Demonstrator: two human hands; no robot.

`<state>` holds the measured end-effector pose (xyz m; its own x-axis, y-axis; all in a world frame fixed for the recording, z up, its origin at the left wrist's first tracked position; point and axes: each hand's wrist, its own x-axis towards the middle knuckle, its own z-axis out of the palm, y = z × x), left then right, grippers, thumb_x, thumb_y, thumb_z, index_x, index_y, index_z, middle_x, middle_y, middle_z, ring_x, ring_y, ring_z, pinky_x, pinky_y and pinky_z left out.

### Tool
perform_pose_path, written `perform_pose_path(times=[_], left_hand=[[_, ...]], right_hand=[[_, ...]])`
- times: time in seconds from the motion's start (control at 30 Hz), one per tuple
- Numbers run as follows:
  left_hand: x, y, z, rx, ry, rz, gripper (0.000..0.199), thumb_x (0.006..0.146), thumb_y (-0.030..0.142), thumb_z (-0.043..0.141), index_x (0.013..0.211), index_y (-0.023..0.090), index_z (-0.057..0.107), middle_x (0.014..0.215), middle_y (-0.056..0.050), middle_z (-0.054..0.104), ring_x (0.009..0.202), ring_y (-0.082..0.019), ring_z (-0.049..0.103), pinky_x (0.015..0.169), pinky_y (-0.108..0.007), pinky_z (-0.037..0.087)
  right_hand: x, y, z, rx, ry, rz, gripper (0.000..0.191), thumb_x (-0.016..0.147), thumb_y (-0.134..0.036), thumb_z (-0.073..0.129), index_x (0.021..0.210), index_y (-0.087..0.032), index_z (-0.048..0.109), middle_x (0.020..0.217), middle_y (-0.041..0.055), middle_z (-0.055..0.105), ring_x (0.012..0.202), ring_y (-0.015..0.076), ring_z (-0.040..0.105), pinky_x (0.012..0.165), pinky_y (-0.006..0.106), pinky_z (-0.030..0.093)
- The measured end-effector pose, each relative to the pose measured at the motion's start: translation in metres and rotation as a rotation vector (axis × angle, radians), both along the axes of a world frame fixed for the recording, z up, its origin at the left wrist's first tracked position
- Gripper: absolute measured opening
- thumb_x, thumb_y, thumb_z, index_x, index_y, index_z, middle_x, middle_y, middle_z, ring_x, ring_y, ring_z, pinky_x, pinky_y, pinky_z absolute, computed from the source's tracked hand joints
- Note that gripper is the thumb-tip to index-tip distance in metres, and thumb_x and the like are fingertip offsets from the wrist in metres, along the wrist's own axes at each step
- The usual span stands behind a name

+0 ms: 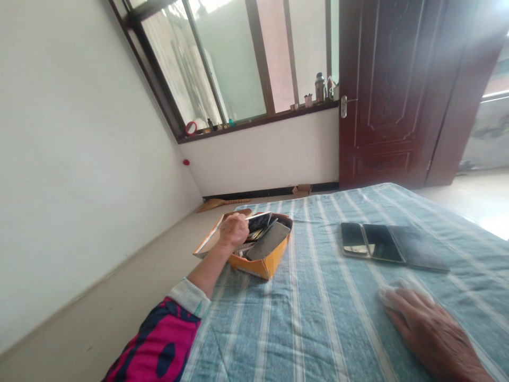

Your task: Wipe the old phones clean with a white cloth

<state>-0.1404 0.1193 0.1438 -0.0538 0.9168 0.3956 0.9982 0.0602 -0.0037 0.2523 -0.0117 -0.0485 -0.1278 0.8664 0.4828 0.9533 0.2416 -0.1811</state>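
My left hand (234,231) reaches into an open orange cardboard box (275,260) and grips a dark-screened phone (259,221) at the box's far side. A grey phone (270,241) leans at a slant in the same box, among several other flat items that are partly hidden. My right hand (433,331) rests low on the bed at the right, its fingers bent over a crumpled white cloth or tissue (415,288). Just beyond it, side by side, lie a small phone (353,239), a second phone (383,243) and a larger dark flat device (419,248).
A blue striped sheet (318,318) covers the bed. Past its far edge, a straw brush (217,204) and a piece of brown cardboard (303,189) lie on the floor. Small items and a flask (320,87) line the windowsill, left of a dark red door (387,95).
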Motion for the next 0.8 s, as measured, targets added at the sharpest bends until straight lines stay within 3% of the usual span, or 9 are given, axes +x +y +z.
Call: perform_pose_path(times=[0.17,0.33,0.57,0.67,0.8], left_hand=[[-0.009,-0.013,0.025,0.031,-0.212,-0.063,0.022,0.077,0.026,0.049,0.069,0.015,0.067,0.067,-0.007,0.065,0.068,-0.019,0.059,0.063,-0.028,0.040],[-0.002,-0.037,0.026,0.029,-0.477,-0.177,0.028,0.073,0.035,0.048,0.064,0.015,0.065,0.053,-0.001,0.056,0.053,-0.015,0.052,0.052,-0.025,0.039],[0.039,-0.071,0.004,-0.129,-0.854,-0.303,0.029,0.070,0.042,0.056,0.070,0.014,0.065,0.056,-0.001,0.060,0.052,-0.014,0.055,0.052,-0.025,0.045],[0.058,-0.083,-0.015,-0.253,-1.132,-0.326,0.029,0.066,0.042,0.064,0.073,0.014,0.066,0.060,-0.001,0.063,0.056,-0.015,0.059,0.057,-0.026,0.048],[0.079,-0.094,-0.046,-0.377,-1.237,-0.330,0.032,0.066,0.043,0.068,0.074,0.012,0.068,0.061,-0.002,0.063,0.055,-0.013,0.056,0.055,-0.025,0.045]], right_hand=[[-0.001,-0.001,0.000,-0.008,-0.007,-0.009,0.033,0.089,-0.035,0.037,0.102,-0.028,0.066,0.102,0.0054,0.068,0.098,0.0278,0.061,0.077,0.042,0.049],[-0.002,-0.001,0.006,-0.033,-0.011,0.005,0.029,0.090,-0.033,0.039,0.101,-0.028,0.065,0.099,0.0050,0.067,0.097,0.0267,0.060,0.076,0.040,0.047],[-0.007,-0.003,0.025,-0.168,-0.043,-0.031,0.020,0.088,-0.027,0.048,0.099,-0.026,0.064,0.099,0.0047,0.065,0.096,0.0254,0.059,0.076,0.037,0.044],[-0.008,-0.003,0.033,-0.215,-0.022,-0.036,0.019,0.088,-0.026,0.050,0.101,-0.026,0.064,0.101,0.0046,0.065,0.099,0.0244,0.057,0.080,0.036,0.042],[-0.007,-0.004,0.041,-0.265,0.014,-0.036,0.019,0.088,-0.026,0.051,0.103,-0.025,0.064,0.104,0.0058,0.064,0.103,0.0239,0.055,0.084,0.036,0.039]])
